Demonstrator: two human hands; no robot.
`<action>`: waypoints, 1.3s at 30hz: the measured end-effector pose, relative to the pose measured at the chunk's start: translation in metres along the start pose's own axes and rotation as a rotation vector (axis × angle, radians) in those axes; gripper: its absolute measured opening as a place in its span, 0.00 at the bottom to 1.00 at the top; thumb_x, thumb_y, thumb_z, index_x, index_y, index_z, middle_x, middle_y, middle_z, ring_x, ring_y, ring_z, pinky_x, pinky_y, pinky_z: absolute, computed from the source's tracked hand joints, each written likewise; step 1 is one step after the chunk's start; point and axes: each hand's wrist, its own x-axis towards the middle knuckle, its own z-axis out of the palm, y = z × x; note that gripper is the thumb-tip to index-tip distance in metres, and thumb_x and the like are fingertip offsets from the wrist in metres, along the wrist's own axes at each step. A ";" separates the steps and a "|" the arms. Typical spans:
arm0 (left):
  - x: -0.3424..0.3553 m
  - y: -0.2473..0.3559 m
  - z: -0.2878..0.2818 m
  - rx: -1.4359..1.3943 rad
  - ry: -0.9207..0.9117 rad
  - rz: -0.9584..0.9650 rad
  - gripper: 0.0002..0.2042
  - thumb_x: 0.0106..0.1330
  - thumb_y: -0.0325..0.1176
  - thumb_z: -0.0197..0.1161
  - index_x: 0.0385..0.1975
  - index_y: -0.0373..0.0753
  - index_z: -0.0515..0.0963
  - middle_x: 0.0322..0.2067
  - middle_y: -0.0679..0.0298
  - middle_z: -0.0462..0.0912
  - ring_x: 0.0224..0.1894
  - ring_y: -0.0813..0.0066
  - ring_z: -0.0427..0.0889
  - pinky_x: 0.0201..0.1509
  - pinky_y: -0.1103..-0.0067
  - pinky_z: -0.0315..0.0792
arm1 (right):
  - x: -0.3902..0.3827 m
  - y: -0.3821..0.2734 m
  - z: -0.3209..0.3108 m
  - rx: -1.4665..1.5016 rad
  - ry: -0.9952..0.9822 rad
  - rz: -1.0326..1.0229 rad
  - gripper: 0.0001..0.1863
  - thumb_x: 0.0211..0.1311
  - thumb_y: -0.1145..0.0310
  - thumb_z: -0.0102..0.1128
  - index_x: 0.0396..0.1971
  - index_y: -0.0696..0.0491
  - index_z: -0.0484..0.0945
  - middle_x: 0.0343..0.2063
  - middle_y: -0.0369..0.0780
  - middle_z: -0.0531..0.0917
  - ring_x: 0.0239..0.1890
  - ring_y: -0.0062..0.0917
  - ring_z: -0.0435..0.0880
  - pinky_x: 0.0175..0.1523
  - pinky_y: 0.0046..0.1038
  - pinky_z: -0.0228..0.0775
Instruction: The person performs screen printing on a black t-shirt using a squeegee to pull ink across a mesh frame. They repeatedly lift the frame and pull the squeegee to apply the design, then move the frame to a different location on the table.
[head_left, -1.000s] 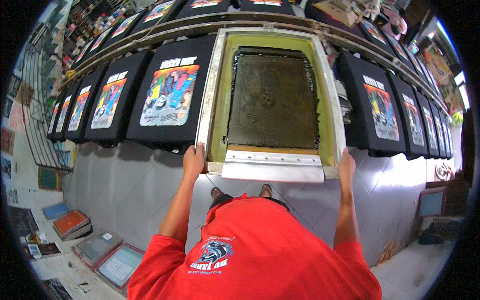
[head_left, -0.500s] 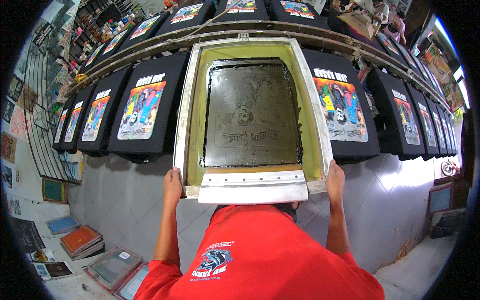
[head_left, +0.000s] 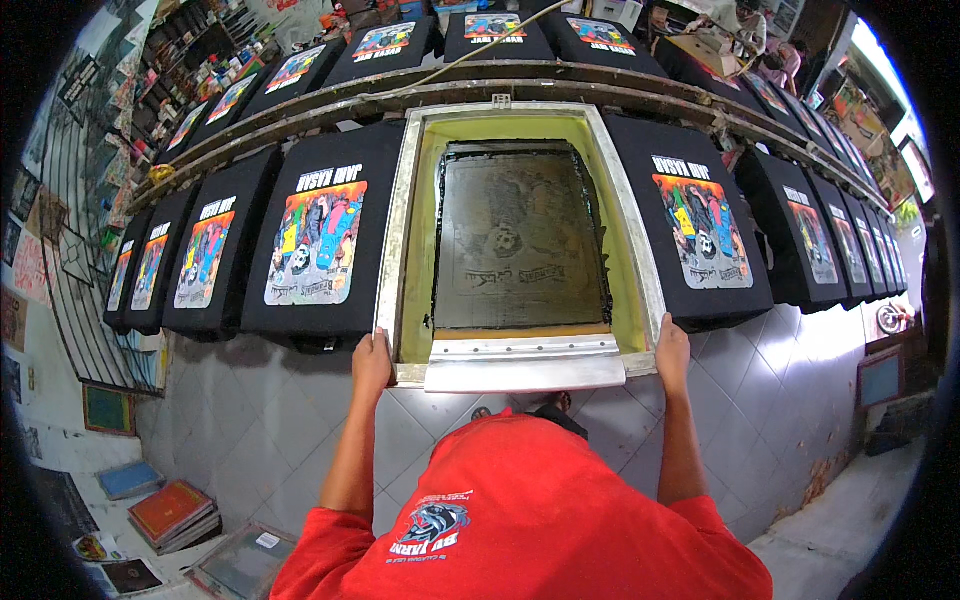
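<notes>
A screen-printing frame [head_left: 397, 230] with pale, worn bars and yellow-green mesh lies in front of me. My left hand [head_left: 371, 362] is closed round its near left corner, and my right hand [head_left: 672, 350] grips the near right corner. A dark, inky rectangle [head_left: 525, 240] with a faint image fills the middle of the mesh. Across the near end rests a wide squeegee [head_left: 525, 372] with a white bar and a row of studs; neither hand touches it. Whatever lies directly under the screen is hidden.
Black shirts on boards stand on both sides, including a left printed shirt [head_left: 318, 235] and a right printed shirt [head_left: 703, 225]. Behind runs a long rail [head_left: 330, 108] with another row of shirts. Stacked frames [head_left: 175, 505] lie at lower left. People work at far upper right.
The screen looks smaller and lower, nearer the boards, and the print on its right is now fully uncovered. Both hands keep their hold. The whole view has shifted slightly.
</notes>
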 end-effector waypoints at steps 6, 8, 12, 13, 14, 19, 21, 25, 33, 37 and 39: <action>0.004 0.000 0.016 -0.005 0.009 0.016 0.26 0.72 0.49 0.45 0.33 0.26 0.77 0.32 0.36 0.80 0.40 0.37 0.79 0.44 0.57 0.69 | 0.011 0.012 0.001 -0.033 0.030 -0.021 0.31 0.73 0.51 0.38 0.32 0.66 0.79 0.31 0.58 0.81 0.38 0.55 0.79 0.44 0.45 0.68; 0.006 0.000 0.014 0.001 -0.037 -0.037 0.27 0.72 0.49 0.45 0.34 0.26 0.77 0.34 0.35 0.80 0.41 0.37 0.78 0.45 0.57 0.69 | 0.009 0.005 0.001 -0.013 0.014 0.020 0.31 0.73 0.51 0.38 0.32 0.66 0.79 0.32 0.58 0.81 0.39 0.56 0.79 0.45 0.45 0.67; 0.011 -0.012 0.024 0.002 -0.021 -0.040 0.27 0.72 0.50 0.44 0.36 0.26 0.77 0.35 0.36 0.80 0.43 0.37 0.78 0.47 0.57 0.69 | 0.010 0.002 0.003 -0.015 -0.004 0.068 0.31 0.73 0.51 0.38 0.33 0.66 0.78 0.34 0.59 0.81 0.41 0.56 0.78 0.45 0.45 0.67; 0.010 -0.011 0.026 0.009 -0.015 -0.040 0.27 0.72 0.50 0.44 0.36 0.26 0.77 0.36 0.36 0.80 0.43 0.37 0.78 0.47 0.57 0.69 | 0.012 0.005 0.006 -0.015 0.005 0.065 0.31 0.73 0.51 0.38 0.33 0.66 0.78 0.34 0.59 0.81 0.41 0.56 0.78 0.46 0.45 0.67; 0.009 -0.010 0.029 0.026 -0.021 -0.049 0.27 0.72 0.51 0.44 0.37 0.26 0.77 0.36 0.36 0.80 0.43 0.37 0.78 0.48 0.57 0.69 | 0.013 0.009 0.009 -0.015 0.014 0.062 0.30 0.73 0.51 0.38 0.34 0.66 0.79 0.34 0.59 0.81 0.41 0.56 0.78 0.46 0.45 0.67; 0.012 -0.023 0.046 0.049 0.005 -0.036 0.28 0.71 0.51 0.45 0.38 0.26 0.77 0.39 0.34 0.79 0.45 0.35 0.77 0.50 0.57 0.69 | 0.013 0.025 0.029 0.022 0.003 0.098 0.30 0.73 0.51 0.38 0.38 0.65 0.79 0.37 0.58 0.81 0.44 0.54 0.78 0.50 0.44 0.67; 0.015 -0.032 0.049 0.052 0.052 -0.013 0.27 0.71 0.51 0.46 0.41 0.26 0.77 0.40 0.33 0.79 0.46 0.35 0.77 0.52 0.57 0.68 | 0.018 0.027 0.030 0.045 -0.008 0.074 0.27 0.72 0.52 0.41 0.42 0.64 0.78 0.41 0.58 0.80 0.47 0.53 0.77 0.53 0.43 0.66; -0.003 -0.008 0.031 0.090 0.005 -0.060 0.26 0.69 0.47 0.53 0.54 0.26 0.67 0.48 0.36 0.76 0.53 0.40 0.75 0.57 0.61 0.67 | 0.002 0.037 0.021 -0.019 0.111 -0.235 0.23 0.66 0.57 0.53 0.51 0.61 0.74 0.50 0.55 0.77 0.55 0.50 0.73 0.60 0.41 0.63; -0.099 0.059 0.003 0.205 -0.204 0.625 0.29 0.52 0.34 0.71 0.54 0.37 0.69 0.51 0.51 0.73 0.56 0.52 0.71 0.61 0.63 0.64 | -0.080 -0.044 -0.008 -0.240 -0.502 -0.898 0.34 0.44 0.61 0.73 0.54 0.56 0.73 0.53 0.49 0.74 0.58 0.46 0.71 0.64 0.43 0.61; -0.090 0.074 0.023 0.387 -0.368 0.815 0.29 0.46 0.32 0.74 0.51 0.41 0.73 0.48 0.55 0.74 0.53 0.53 0.73 0.60 0.62 0.64 | -0.072 -0.038 0.006 -0.337 -0.458 -0.888 0.32 0.42 0.64 0.72 0.52 0.55 0.74 0.52 0.47 0.75 0.57 0.44 0.72 0.61 0.42 0.64; -0.076 0.065 0.029 0.445 -0.362 0.875 0.25 0.46 0.34 0.74 0.47 0.42 0.75 0.45 0.57 0.75 0.51 0.54 0.73 0.57 0.62 0.64 | -0.065 -0.043 0.010 -0.359 -0.465 -0.890 0.31 0.42 0.66 0.71 0.51 0.56 0.74 0.52 0.47 0.75 0.56 0.43 0.73 0.60 0.41 0.66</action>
